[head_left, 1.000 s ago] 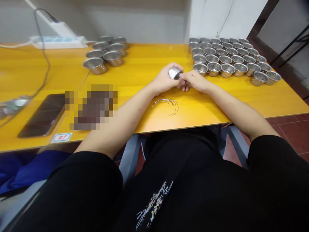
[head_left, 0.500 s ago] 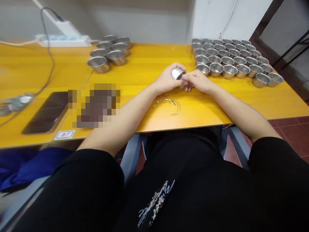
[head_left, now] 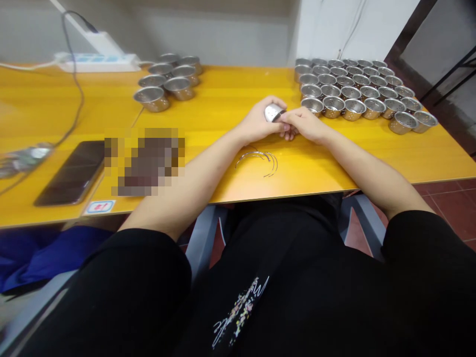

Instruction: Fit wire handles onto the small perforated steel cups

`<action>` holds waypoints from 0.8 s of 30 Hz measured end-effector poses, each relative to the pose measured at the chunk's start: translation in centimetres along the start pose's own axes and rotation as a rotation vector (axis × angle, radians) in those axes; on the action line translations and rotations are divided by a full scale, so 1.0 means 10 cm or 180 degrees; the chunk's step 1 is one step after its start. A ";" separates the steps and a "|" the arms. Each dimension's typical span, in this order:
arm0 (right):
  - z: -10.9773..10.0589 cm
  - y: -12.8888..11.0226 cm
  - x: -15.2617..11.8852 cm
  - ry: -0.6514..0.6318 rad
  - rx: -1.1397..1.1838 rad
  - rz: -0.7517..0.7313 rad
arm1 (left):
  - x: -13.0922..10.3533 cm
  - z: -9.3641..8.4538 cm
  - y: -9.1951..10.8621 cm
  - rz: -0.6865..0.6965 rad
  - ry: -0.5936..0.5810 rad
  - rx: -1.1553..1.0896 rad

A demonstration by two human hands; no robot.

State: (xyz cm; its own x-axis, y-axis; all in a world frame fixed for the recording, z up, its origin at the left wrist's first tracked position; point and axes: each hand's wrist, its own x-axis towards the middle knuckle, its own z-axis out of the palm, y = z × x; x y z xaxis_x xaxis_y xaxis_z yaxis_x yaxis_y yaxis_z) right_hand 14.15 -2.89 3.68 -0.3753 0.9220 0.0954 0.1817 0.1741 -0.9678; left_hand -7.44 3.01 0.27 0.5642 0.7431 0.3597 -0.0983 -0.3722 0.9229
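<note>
You have one metal cup point(head_left: 272, 112) in your hands, raised above the worktop point(head_left: 312, 173), its open side tilted toward your right. Your left hand point(head_left: 260, 119) has its fingers curled around the cup's wall. Your right hand point(head_left: 307, 124) has its fingers drawn in at the rim; you cannot tell what they pinch. A few curved wires point(head_left: 255, 154) lie nearby, overlapping. Seven cups point(head_left: 151, 101) stand at left, roughly thirty more cups point(head_left: 354, 111) at right.

Left hand point(head_left: 256, 119) wrapped round tilted perforated cup point(head_left: 273, 113) over yellow counter point(head_left: 316, 171), right hand point(head_left: 308, 125) fingers at rim. Curvy wires point(head_left: 256, 152) nearby, loads more cups point(head_left: 354, 110) off right.
</note>
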 end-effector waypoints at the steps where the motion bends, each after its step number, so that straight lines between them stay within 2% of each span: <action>1: 0.00 0.00 0.01 -0.0014 -0.0004 -0.0005 | 0.00 0.00 0.00 -0.0002 -0.0010 -0.0020; 8: -0.02 0.05 0.04 -0.0223 -0.0007 -0.0227 | 0.02 0.00 -0.03 -0.0002 -0.0072 -0.0075; 16: 0.00 0.02 0.01 -0.0164 0.0009 -0.0174 | 0.03 -0.04 -0.06 -0.0041 -0.0073 0.0029; 24: 0.04 -0.04 -0.01 -0.0167 -0.0048 -0.0265 | 0.01 -0.07 -0.03 -0.0003 0.0088 0.0250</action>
State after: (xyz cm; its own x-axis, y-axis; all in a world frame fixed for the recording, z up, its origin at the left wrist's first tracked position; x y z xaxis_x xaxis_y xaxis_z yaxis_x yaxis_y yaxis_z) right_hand 13.76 -3.21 4.00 -0.4366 0.8848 0.1628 0.1614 0.2551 -0.9533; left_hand -7.96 3.61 0.14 0.5412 0.7582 0.3636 -0.0326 -0.4132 0.9101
